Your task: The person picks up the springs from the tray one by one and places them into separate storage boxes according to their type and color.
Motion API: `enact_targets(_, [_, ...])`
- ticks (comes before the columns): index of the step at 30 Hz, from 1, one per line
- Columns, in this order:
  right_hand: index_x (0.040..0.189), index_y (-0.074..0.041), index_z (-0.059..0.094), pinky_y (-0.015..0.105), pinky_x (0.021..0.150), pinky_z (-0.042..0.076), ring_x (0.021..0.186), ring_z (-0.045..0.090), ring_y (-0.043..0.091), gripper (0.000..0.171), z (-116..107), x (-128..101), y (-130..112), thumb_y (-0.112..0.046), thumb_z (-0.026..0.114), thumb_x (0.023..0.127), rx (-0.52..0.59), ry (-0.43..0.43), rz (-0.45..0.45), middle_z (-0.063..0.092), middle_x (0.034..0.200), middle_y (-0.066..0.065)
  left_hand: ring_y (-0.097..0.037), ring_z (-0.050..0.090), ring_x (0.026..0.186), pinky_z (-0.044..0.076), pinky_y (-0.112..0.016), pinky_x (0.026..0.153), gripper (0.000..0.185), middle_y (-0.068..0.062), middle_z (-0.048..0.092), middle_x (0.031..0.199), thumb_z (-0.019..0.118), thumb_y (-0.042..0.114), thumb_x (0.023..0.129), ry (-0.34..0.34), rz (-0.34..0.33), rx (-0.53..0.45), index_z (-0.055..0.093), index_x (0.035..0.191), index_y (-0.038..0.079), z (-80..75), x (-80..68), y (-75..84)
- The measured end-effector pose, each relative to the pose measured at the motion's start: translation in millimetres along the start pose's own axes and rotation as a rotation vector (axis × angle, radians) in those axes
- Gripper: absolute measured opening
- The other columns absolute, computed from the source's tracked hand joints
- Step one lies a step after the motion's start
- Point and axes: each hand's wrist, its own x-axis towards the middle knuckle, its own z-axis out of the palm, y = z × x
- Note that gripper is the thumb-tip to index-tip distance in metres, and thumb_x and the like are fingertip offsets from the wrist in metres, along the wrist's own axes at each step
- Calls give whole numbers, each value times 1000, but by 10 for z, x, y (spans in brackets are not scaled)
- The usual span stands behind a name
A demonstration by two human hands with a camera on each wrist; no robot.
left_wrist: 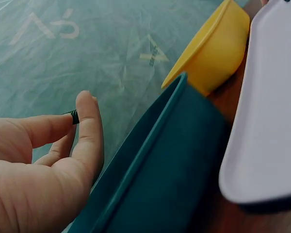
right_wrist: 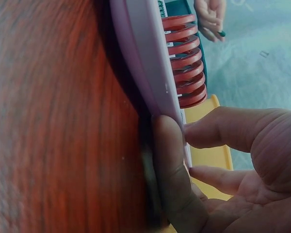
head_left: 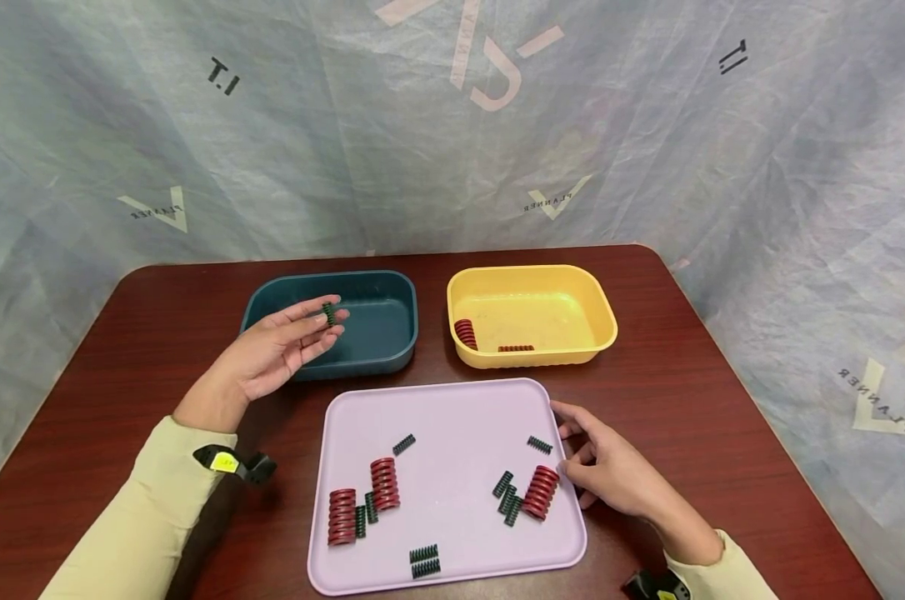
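Note:
My left hand [head_left: 331,323] hovers over the near-left corner of the teal bin [head_left: 392,287] and pinches a small dark green spring [head_left: 328,313] between thumb and fingertips. The left wrist view shows that spring [left_wrist: 74,116] at the fingertips [left_wrist: 87,104], beside the bin wall [left_wrist: 155,170]. My right hand [head_left: 567,442] holds the right rim of the lilac tray [head_left: 452,417]. Its fingers [right_wrist: 170,165] curl against the rim [right_wrist: 144,73], next to a large red spring [head_left: 540,492] that also shows in the right wrist view [right_wrist: 184,58].
The tray carries three large red springs [head_left: 383,483] and several small dark green ones [head_left: 424,561]. A yellow bin [head_left: 572,283] behind the tray holds two red springs [head_left: 465,333]. All stand on a dark wood table [head_left: 722,392] with a draped sheet behind.

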Motion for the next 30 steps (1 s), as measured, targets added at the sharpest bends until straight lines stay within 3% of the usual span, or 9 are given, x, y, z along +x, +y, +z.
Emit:
enact_targets(7, [158, -7, 34, 42, 45, 58, 76, 63, 25, 78, -3, -3, 1, 13, 62, 88, -2, 5, 0, 48, 127, 23, -20, 69, 112, 56, -28, 95, 33, -12, 67, 130, 51, 2, 108, 24, -30, 73, 59, 139, 7, -72, 85, 187])
enact_targets(19, [158, -7, 35, 41, 45, 58, 78, 62, 25, 77, -2, -3, -14, 12, 63, 88, -13, 1, -1, 48, 127, 23, -22, 72, 106, 54, -35, 99, 45, -14, 71, 122, 56, -2, 105, 47, -118, 250, 48, 149, -4, -126, 342, 482])
enact_targets(26, [158, -7, 34, 41, 45, 58, 78, 62, 25, 77, -3, -4, -12, 12, 62, 88, -15, 0, -2, 48, 127, 23, -22, 71, 109, 53, -37, 100, 56, -11, 72, 121, 57, 3, 106, 66, -212, 420, 34, 155, -9, -148, 480, 604])
enact_targets(30, [158, -7, 34, 42, 45, 58, 77, 62, 24, 77, -2, -6, -15, 12, 62, 88, -13, 1, -3, 48, 126, 23, -21, 71, 109, 52, -38, 101, 54, -12, 71, 124, 55, 4, 107, 82, -276, 494, 34, 156, -7, -180, 598, 644])
